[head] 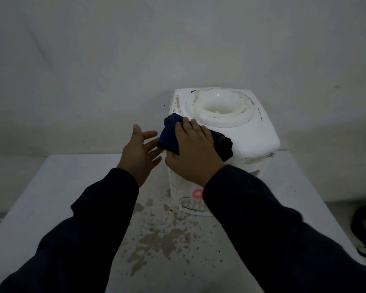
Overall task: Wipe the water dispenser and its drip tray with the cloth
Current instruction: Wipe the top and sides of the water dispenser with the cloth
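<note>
The cloth [169, 138] is laid left to right over the dispenser [251, 132] top edge, pressed under the flat fingers [185, 132] of the right hand [192, 153]; the left hand [137, 153] is spread open, empty, beside it.

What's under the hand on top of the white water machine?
A dark blue cloth lies under the right hand, which presses it onto the top of the water dispenser. The patch of the top beneath the cloth is covered, so any dirt there cannot be seen.

Our R hand [193, 153] pressed the dark blue cloth [169, 134] flat on the white water dispenser [247, 132] top's front-left edge. L hand [140, 153] hovered open beside it. Drip tray [191, 206] & stained table [72, 197] were below.
</note>
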